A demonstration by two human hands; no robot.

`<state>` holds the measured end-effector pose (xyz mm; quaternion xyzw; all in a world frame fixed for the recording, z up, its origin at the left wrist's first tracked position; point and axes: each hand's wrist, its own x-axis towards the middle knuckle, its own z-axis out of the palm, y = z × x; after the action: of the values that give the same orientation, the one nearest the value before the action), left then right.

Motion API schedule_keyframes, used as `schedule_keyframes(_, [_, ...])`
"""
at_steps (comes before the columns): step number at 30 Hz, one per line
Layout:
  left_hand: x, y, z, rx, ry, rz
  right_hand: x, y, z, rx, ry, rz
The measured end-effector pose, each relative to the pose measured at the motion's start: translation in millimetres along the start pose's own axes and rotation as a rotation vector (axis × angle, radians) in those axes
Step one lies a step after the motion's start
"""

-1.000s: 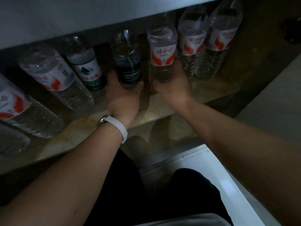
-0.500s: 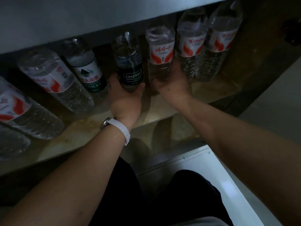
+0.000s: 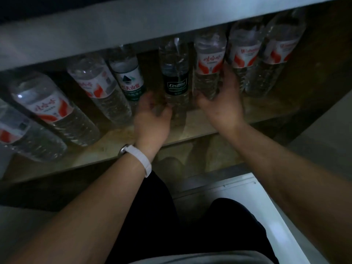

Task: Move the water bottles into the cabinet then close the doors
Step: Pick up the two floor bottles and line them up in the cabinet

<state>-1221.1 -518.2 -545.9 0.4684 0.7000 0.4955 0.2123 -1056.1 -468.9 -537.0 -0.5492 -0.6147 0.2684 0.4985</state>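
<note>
Dim cabinet interior: wooden shelf [image 3: 190, 130] under a grey top panel [image 3: 133, 29]. Bottles stand in one row toward the shelf's back edge, long axes upright, necks hidden behind the panel.

Right hand [image 3: 219, 105]: wrapped round the lower body of the red-label bottle [image 3: 208, 61], thumb on its left side, fingers on its right.

Left hand [image 3: 152, 119]: at the foot of the black-label bottle [image 3: 176, 80], on its left side. It is blurred, so hold or mere touch cannot be told.

Both bottles lie straight ahead of the hands, just beside each other.

In the way: the green-label bottle [image 3: 129, 79] is near the left hand, and a neighbour bottle [image 3: 244, 58] sits against the right fingers.

Judgement: placing is nearly done. The hands must pull back toward the front edge without tipping the neighbours. No door can be made out.
</note>
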Motion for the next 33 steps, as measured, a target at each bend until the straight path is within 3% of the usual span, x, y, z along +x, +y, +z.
schedule_keyframes(5, [-19,-20,-42,0.019,0.177,-0.029,-36,-25,6,-0.097,0.079,-0.141])
schedule_keyframes(9, [-18,-29,-67,-0.027,0.32,-0.044,-46,-42,32,-0.099,-0.125,-0.158])
schedule_keyframes(14, [-2,-31,-76,-0.199,0.306,-0.075,-40,-57,74,-0.102,-0.344,-0.082])
schedule_keyframes(18, [17,-36,-75,-0.165,0.242,-0.058,-27,-66,109,-0.041,-0.332,-0.002])
schedule_keyframes(23, [35,-44,-73,-0.097,0.273,0.024,-11,-63,144,0.018,-0.344,0.037])
schedule_keyframes(33, [33,-45,-67,-0.055,0.384,0.013,3,-60,161,0.025,-0.267,0.054])
